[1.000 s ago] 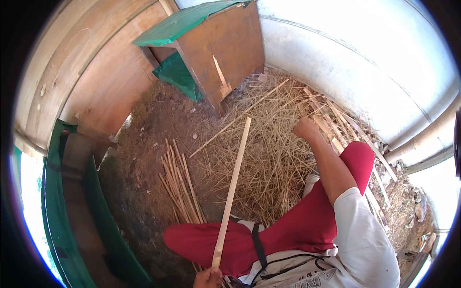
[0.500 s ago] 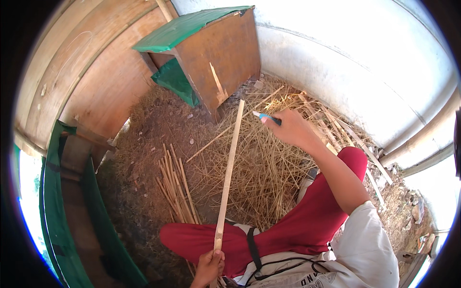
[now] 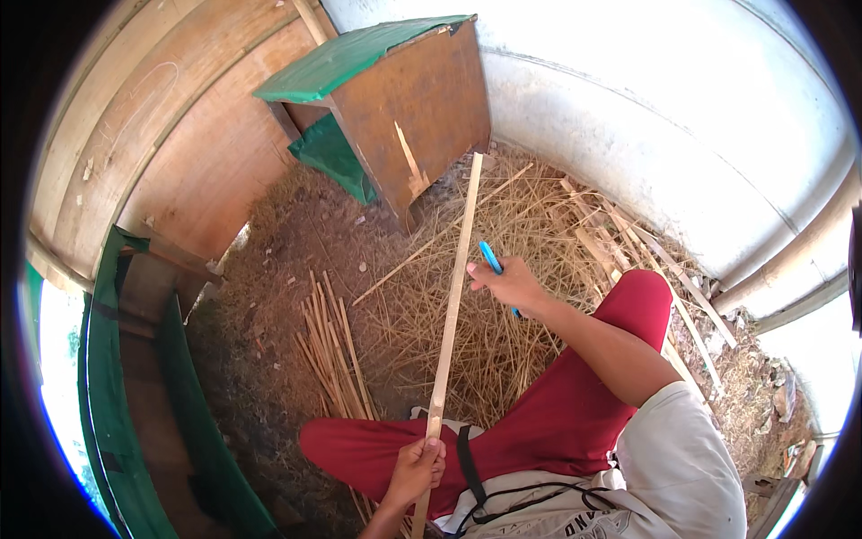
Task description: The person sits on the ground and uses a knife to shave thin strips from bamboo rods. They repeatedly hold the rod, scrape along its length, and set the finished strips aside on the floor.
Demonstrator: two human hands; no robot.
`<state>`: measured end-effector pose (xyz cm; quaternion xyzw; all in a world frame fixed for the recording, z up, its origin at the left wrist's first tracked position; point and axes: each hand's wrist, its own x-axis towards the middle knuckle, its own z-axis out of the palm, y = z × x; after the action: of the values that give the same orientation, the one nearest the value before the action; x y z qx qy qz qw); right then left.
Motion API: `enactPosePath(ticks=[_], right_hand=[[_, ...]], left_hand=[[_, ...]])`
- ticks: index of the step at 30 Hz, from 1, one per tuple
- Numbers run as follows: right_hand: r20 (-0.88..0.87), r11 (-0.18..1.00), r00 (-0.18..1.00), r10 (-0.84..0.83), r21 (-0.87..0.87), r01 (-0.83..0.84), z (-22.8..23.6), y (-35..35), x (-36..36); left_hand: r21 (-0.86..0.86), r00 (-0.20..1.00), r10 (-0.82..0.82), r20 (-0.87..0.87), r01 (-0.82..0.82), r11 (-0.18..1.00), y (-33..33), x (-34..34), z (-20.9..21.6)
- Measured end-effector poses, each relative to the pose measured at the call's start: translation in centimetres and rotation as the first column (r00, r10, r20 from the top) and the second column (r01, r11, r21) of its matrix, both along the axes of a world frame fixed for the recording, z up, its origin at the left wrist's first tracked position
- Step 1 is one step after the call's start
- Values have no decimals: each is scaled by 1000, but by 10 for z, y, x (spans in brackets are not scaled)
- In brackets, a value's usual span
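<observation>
My left hand (image 3: pixel 417 467) is closed around the lower part of a long, pale bamboo strip (image 3: pixel 456 305). The strip slants up and away over my left leg. My right hand (image 3: pixel 514 286) grips a blue-handled knife (image 3: pixel 490 257) in its closed fingers, with the handle showing above and below the hand. Its fingertips are right beside the middle of the strip; whether they touch it I cannot tell. The blade does not show clearly. Below my hands are my crossed legs in red trousers (image 3: pixel 575 386).
Thin shavings (image 3: pixel 476 350) cover the ground ahead. A bundle of split sticks (image 3: pixel 332 346) lies left of them, and longer strips (image 3: pixel 660 256) lie at the right. A wooden box with a green cover (image 3: pixel 422 117) stands at the back; a green-edged trough (image 3: pixel 135 377) is at left.
My right hand with the knife has come nearer and left, to the strip, and the knife has turned more upright. My left hand and the strip have shifted up and slightly right.
</observation>
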<state>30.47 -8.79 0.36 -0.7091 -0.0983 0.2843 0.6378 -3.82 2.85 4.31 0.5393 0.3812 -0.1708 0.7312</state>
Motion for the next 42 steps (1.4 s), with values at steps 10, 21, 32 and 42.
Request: enactPosePath(ticks=[10,21,32,42], right_hand=[[-19,998,998,59,-27,-60,-4,4,0],[-119,983,991,-59,165,78,4,-2,18],[-70,974,994,-86,206,99,16,-6,22],[272,1000,962,10,-25,-3,17,-13,30]], left_hand=[[-71,999,-16,27,18,997,-7,9,-3],[-210,990,-1,139,30,977,-4,34,-11],[270,982,-133,136,92,958,-4,54,-18],[379,976,-74,205,-10,925,-5,61,-27]])
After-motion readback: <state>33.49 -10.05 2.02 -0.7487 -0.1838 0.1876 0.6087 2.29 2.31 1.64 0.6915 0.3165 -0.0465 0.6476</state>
